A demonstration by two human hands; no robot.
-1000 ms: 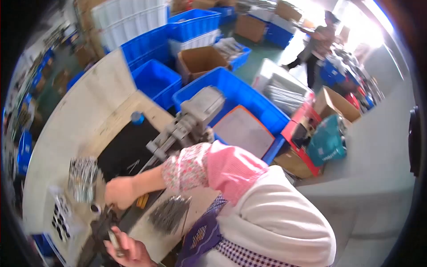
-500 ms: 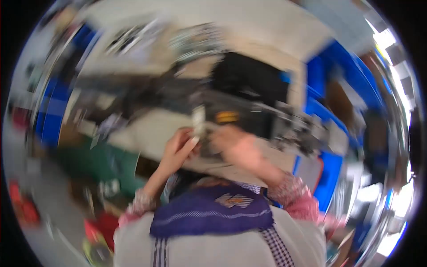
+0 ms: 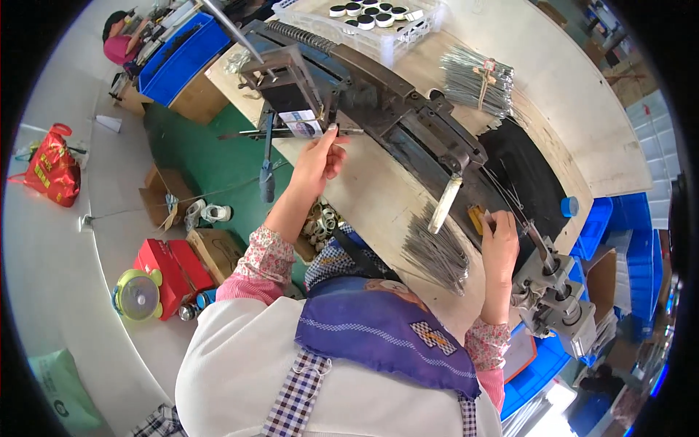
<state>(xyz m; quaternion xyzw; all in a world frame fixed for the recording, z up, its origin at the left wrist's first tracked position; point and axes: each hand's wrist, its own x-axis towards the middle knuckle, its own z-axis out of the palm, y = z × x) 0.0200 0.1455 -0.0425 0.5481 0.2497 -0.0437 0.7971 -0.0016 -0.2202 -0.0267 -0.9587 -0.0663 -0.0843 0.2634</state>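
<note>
Head view: with fingers bent, the left hand (image 3: 320, 157) is placed beside the metal fixture (image 3: 291, 98), the right hand (image 3: 501, 239) by the yellow block (image 3: 475, 218), any grasp cannot be told, and wire rods (image 3: 435, 251) between might be scattered by a wrist.

Shiny red bag (image 3: 52, 171), lime-green fan (image 3: 138, 295) beside a red box (image 3: 157, 256), white shoes (image 3: 216, 213) on green floor (image 3: 191, 154)

Metal rod (image 3: 237, 35) cropped at top, contents of right grip (image 3: 499, 244) unclear
</note>
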